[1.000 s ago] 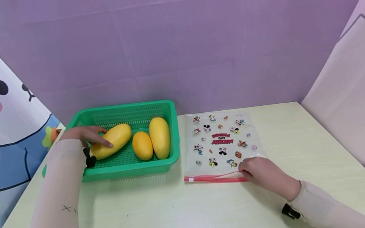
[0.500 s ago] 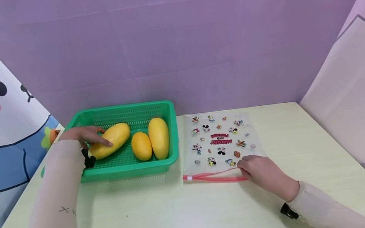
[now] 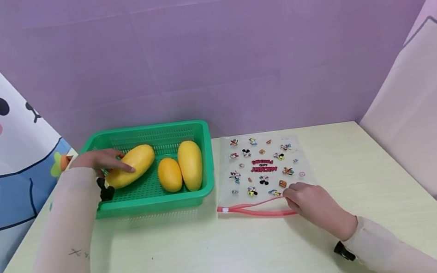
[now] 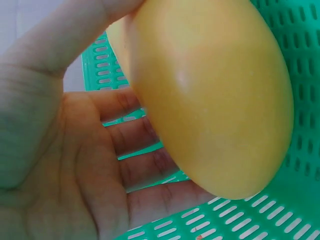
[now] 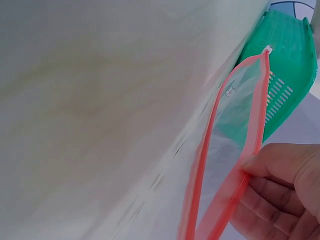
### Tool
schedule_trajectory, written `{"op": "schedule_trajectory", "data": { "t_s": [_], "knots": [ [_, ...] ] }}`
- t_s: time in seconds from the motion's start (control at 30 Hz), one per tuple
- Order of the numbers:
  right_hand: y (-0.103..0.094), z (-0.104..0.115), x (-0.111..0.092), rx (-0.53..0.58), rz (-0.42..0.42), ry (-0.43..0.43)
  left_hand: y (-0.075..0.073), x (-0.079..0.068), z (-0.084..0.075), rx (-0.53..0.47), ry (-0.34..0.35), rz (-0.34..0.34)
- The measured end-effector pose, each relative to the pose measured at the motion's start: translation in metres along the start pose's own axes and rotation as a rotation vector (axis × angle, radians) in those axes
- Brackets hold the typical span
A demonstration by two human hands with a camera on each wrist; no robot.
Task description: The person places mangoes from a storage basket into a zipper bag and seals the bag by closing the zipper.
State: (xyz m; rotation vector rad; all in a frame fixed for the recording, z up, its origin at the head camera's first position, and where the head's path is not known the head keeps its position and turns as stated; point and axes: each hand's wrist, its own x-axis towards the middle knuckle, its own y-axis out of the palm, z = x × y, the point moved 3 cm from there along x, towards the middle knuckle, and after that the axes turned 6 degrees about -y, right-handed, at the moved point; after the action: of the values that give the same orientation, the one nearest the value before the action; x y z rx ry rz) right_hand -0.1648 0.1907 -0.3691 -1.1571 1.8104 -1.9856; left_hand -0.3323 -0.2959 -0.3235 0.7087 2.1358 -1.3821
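In the head view my left hand [image 3: 108, 161] grips a long yellow mango [image 3: 143, 160] at the left side of the green basket [image 3: 150, 206]. The left wrist view shows the thumb on one side of the mango [image 4: 215, 100] and the fingers under its other side. My right hand [image 3: 316, 204] pinches the red zip edge of a clear zip bag [image 3: 263, 153] printed with cartoon figures. In the right wrist view the thumb and fingers hold one red strip [image 5: 255, 125], and the bag's mouth gapes between its two strips. The white slider [image 3: 224, 210] sits at the left end.
Two more mangoes lie side by side in the basket's right half, a small one [image 3: 170, 175] and a longer one [image 3: 191, 165]. The bag lies right of the basket on the pale table [image 3: 177, 263]. A purple cloth wall [image 3: 211, 53] stands behind.
My right hand has raised the upper zip strip slightly, so the bag's mouth gapes wider. The mango in my left hand has shifted slightly up and left.
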Motion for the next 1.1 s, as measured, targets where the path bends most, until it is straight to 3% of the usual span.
{"op": "schedule_trajectory", "data": {
  "t_s": [0.47, 1.1],
  "knots": [
    [-0.001, 0.001, 0.001, -0.016, -0.033, -0.001, -0.003, -0.009, -0.008, -0.007, 0.031, -0.017],
    [-0.003, -0.003, 0.001, -0.036, -0.036, 0.02, -0.008, -0.025, -0.02, 0.108, 0.098, -0.139]
  ]
}}
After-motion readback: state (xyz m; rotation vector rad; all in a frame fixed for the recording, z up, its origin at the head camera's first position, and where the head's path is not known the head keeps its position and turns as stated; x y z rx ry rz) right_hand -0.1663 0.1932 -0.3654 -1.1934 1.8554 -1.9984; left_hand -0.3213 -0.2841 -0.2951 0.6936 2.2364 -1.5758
